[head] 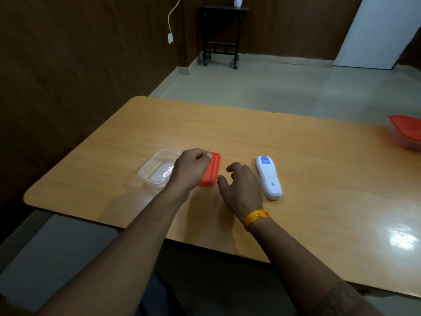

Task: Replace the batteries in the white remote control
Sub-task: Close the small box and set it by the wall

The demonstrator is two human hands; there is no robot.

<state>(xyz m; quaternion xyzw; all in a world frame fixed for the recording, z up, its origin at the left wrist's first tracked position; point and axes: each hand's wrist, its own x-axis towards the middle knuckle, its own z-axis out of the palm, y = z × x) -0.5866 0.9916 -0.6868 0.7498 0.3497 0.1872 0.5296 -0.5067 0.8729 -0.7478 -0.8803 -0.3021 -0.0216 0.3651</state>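
The left hand (193, 166) is curled into a loose fist above the table. It sits over the spot where a clear plastic box (157, 168) and an orange lid (210, 171) lie side by side. The fingertips are tucked in near the thumb, so I cannot tell if they pinch something small or nothing at all.

The right hand (241, 183) is low over the table with its fingers spread and a little bent. It holds nothing. It is just to the right of the orange lid and just to the left of the white remote control (268, 176), not touching either one. A yellow band (256, 218) goes around that wrist.

The white remote control lies flat on the wooden table (319, 156). It is long and thin. Its long way runs from near to far, leaning a bit to the left at the far end. The far end has a blue patch, and the near end is rounded with a small mark on it.

The remote looks like hard, smooth plastic, so it should be light and stiff, and maybe a bit slippery. I think the best place to hold it is around its two long sides, near the middle.

Far off at the right edge of the table is another orange-lidded box (407, 133).
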